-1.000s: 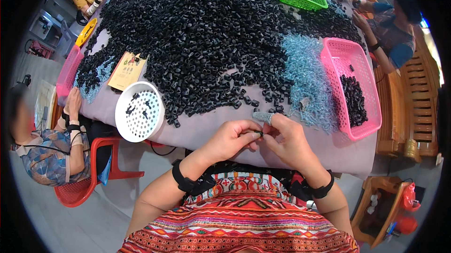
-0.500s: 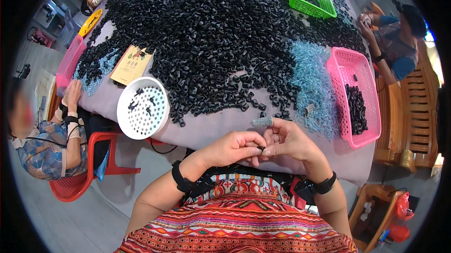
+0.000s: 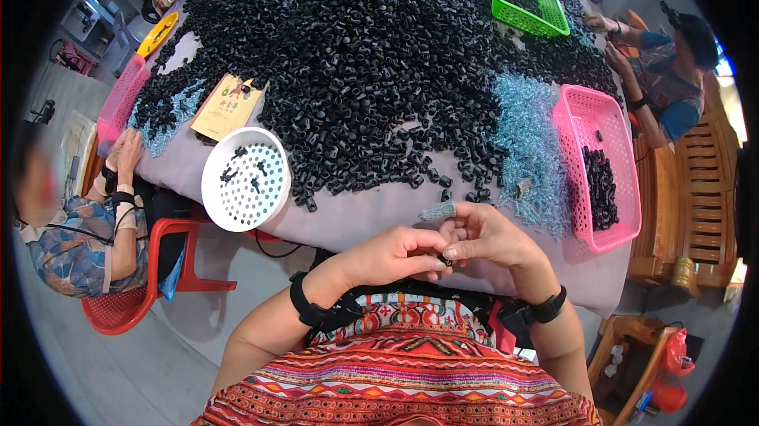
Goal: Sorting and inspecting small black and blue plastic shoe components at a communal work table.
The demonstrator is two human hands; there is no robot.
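Close in front of my body, at the table's near edge, my left hand (image 3: 397, 253) and my right hand (image 3: 492, 236) meet at the fingertips. Both are closed in a pinch around a small black plastic piece (image 3: 447, 262), mostly covered by the fingers. A grey cover (image 3: 438, 211) sits on my right index finger, which points left. Just beyond my hands lies a large heap of short black tube-like pieces (image 3: 371, 86). To its right spreads a pile of small clear bluish pieces (image 3: 531, 157).
A white perforated bowl (image 3: 276, 206) with a few black pieces stands left. At right is a pink basket (image 3: 628, 189) holding black pieces; a green basket (image 3: 545, 29) lies farther back. A yellow booklet (image 3: 225, 112) rests beside the heap. Other people sit left, right and far left.
My fingers have shifted slightly around the small piece, the left fingers turning over it. The person at the right has spread their hands apart. The view has moved slightly.
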